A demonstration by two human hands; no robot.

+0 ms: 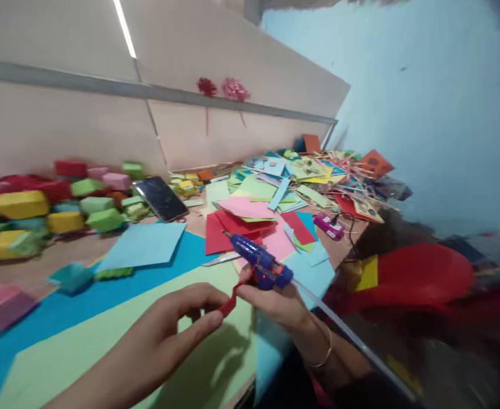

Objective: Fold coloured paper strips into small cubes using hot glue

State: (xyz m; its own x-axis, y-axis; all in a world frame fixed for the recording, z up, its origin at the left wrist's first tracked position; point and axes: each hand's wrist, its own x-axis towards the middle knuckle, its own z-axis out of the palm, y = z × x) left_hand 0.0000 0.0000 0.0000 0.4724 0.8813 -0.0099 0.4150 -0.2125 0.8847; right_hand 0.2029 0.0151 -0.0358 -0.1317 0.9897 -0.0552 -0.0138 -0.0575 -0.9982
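My right hand (275, 301) is wrapped round a blue glue gun (260, 262), its nozzle pointing up and left and a clear glue stick (343, 329) trailing from its back. My left hand (177, 324) pinches a small red paper strip (229, 304) between thumb and fingers, right beside the right hand. Both hands hover over a light green paper sheet (117, 346) lying on a blue sheet (62, 312) on the table.
Folded paper boxes (62, 204) in many colours are piled at the left by a phone (161, 197). Loose coloured paper (270, 199) covers the table's far end, with scissors (222, 259) and a purple device (328, 225). A red bowl (415, 275) sits to the right.
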